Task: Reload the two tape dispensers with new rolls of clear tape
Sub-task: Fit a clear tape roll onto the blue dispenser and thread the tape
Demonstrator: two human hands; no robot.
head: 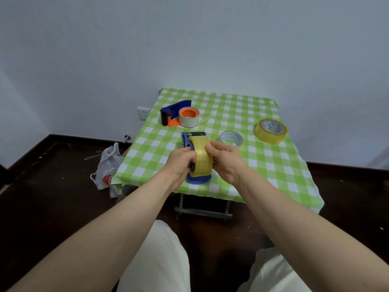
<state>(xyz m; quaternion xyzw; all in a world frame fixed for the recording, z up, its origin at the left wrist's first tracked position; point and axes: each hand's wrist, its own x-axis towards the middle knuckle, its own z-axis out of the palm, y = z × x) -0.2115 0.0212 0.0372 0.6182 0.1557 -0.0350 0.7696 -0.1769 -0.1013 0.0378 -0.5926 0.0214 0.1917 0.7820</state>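
Note:
A blue tape dispenser [186,138] stands on edge near the table's front, with a full yellowish roll of clear tape [203,158] seated in it. My left hand [181,165] grips the dispenser and roll from the left. My right hand [226,160] holds the roll from the right, thumb on its top. A second dispenser, blue and orange [171,113], lies at the back left with a nearly spent whitish roll [189,117] on its orange hub. Another full yellowish roll [270,131] lies at the right.
An empty-looking white tape core [231,138] lies just beyond my right hand. The small table wears a green-and-white checked cloth [263,165]. A plastic bag [108,165] sits on the dark floor at the table's left. My knees are below the front edge.

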